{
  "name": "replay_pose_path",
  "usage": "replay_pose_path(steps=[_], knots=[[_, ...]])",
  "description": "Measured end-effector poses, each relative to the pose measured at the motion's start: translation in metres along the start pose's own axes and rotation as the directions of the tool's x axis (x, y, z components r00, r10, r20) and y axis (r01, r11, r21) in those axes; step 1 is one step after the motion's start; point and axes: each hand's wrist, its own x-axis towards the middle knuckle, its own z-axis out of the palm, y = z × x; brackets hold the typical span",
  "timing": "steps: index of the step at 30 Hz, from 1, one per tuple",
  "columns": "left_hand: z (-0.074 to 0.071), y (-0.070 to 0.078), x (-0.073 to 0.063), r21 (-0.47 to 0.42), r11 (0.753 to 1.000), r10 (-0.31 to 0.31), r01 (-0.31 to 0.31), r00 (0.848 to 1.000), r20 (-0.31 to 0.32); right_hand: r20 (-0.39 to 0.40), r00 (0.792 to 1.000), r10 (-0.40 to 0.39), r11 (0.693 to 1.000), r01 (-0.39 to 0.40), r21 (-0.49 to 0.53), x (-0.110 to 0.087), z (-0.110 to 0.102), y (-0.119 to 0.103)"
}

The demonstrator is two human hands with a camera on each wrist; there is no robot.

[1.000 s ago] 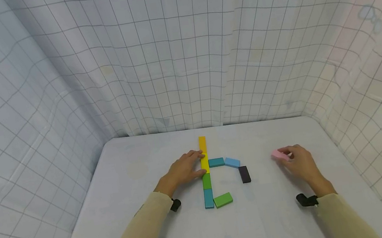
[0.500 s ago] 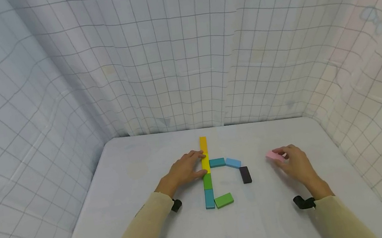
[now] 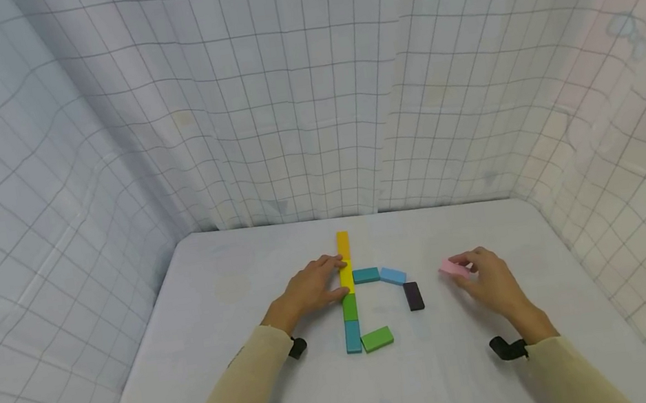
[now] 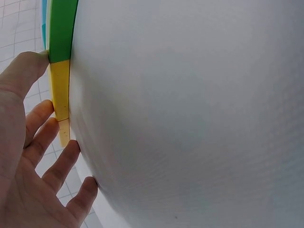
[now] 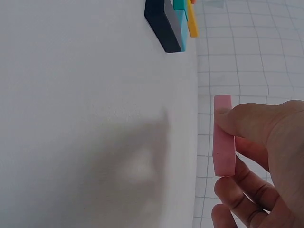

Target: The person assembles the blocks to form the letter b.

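Observation:
My right hand (image 3: 490, 282) pinches a pink block (image 3: 449, 268) between thumb and fingers, above the table to the right of the other blocks. In the right wrist view the pink block (image 5: 224, 152) is raised, its shadow on the white surface. My left hand (image 3: 307, 287) rests beside a column of blocks, thumb and fingertips touching the lower yellow block (image 3: 347, 277). That column also has another yellow block (image 3: 343, 243), a green block (image 3: 349, 307) and a teal block (image 3: 352, 336). In the left wrist view the fingers are spread and loosely bent.
Right of the column lie a small teal block (image 3: 366, 275), a light blue block (image 3: 393, 276), a black block (image 3: 414, 296) and a tilted green block (image 3: 378, 339). Grid-patterned curtains (image 3: 312, 126) surround the white table (image 3: 221, 272) at the back and sides.
My right hand has moved left with the pink block, nearer the black block. My left hand has stayed at the column, and the lying blocks have not moved.

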Motion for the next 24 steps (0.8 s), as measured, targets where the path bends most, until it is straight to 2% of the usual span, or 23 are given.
replay_pose_path(steps=[13,24], knots=[[0.0,0.0,0.002,0.026,1.0,-0.001,0.0,1.0,0.003,0.01,1.0,-0.023,1.0,0.023,-0.009,-0.005,0.002,-0.014],[0.001,-0.002,0.003,0.002,1.0,0.006,-0.006,1.0,0.003,0.013,0.998,-0.054,0.998,0.054,-0.024,-0.01,0.003,-0.016]])
